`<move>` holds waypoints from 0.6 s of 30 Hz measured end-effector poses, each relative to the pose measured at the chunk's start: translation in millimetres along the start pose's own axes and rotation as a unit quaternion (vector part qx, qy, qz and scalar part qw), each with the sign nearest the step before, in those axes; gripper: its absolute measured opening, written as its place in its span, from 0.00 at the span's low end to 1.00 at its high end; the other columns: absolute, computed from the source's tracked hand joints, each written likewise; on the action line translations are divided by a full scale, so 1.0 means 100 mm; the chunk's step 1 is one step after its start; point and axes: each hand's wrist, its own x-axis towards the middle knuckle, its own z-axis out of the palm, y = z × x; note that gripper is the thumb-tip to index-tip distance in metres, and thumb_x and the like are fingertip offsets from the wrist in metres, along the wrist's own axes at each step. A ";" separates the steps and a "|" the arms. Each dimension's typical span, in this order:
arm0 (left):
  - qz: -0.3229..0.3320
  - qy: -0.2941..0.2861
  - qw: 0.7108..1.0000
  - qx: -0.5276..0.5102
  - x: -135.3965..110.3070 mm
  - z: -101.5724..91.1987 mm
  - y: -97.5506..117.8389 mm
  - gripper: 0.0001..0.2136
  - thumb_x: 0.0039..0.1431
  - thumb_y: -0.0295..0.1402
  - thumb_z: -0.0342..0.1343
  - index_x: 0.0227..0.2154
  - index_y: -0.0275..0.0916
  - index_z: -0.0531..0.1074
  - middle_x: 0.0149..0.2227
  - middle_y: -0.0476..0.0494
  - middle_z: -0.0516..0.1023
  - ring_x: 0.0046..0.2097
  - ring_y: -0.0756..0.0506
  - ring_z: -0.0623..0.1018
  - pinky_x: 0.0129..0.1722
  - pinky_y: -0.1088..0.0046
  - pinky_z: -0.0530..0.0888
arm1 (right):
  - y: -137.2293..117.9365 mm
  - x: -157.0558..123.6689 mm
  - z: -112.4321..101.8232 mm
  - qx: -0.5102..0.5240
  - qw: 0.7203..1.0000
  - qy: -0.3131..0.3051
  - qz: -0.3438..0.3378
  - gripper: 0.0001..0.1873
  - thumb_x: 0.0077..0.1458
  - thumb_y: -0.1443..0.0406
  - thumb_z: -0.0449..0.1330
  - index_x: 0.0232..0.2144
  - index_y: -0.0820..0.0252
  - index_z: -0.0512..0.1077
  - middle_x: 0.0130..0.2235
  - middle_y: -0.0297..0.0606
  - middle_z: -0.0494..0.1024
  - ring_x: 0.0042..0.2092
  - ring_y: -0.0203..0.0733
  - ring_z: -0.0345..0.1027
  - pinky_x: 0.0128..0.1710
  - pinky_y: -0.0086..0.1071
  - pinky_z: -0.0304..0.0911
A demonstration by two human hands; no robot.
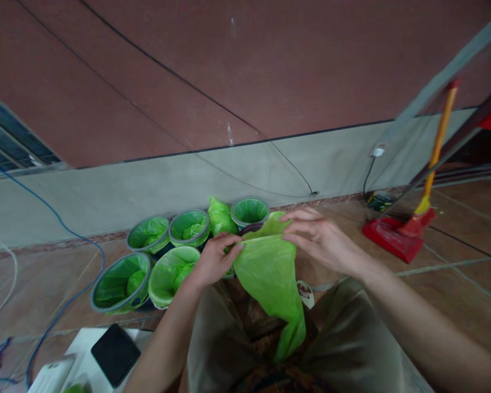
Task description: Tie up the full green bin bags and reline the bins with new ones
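A thin light-green plastic bag (265, 267) hangs in front of me, its upper edge stretched between my two hands. My left hand (217, 256) pinches the left end of that edge between thumb and fingers. At the other end, my right hand (321, 237) grips the edge, its fingers partly behind the film. Below, the bag narrows to a crumpled tail between my knees. A dark curved rim (250, 228) shows just behind the bag; the rest of that object is hidden.
Several bins lined with green bags, including a grey-rimmed bin (120, 281), stand along the wall beside a puffed green bag (221, 215). A phone (115, 355) lies lower left, near a blue cable (71, 232). Right are a red dustpan (393, 237) and a yellow-handled broom (437, 142).
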 end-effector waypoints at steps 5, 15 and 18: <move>0.024 0.012 0.993 0.115 0.01 -0.10 -0.22 0.10 0.64 0.33 0.48 0.38 0.40 0.75 0.36 0.49 0.81 0.37 0.49 0.78 0.59 0.60 0.62 | 0.30 -0.24 -0.29 -0.058 0.997 0.044 0.040 0.12 0.61 0.59 0.55 0.34 0.55 0.78 0.48 0.40 0.76 0.50 0.44 0.69 0.50 0.41 0.64; 0.009 -0.005 0.954 0.299 -0.14 -0.34 -0.44 0.12 0.57 0.26 0.48 0.38 0.40 0.75 0.37 0.45 0.82 0.37 0.45 0.80 0.61 0.53 0.60 | 0.88 -0.45 -0.59 -0.207 0.965 0.136 0.090 0.17 0.60 0.55 0.54 0.34 0.59 0.78 0.42 0.43 0.79 0.45 0.44 0.73 0.48 0.37 0.67; -0.007 -0.001 0.945 0.328 -0.22 -0.40 -0.50 0.12 0.57 0.26 0.47 0.38 0.40 0.75 0.37 0.44 0.82 0.37 0.45 0.80 0.60 0.53 0.60 | 0.99 -0.52 -0.63 -0.233 0.953 0.166 0.104 0.17 0.60 0.55 0.55 0.34 0.61 0.78 0.41 0.44 0.79 0.43 0.43 0.74 0.47 0.34 0.67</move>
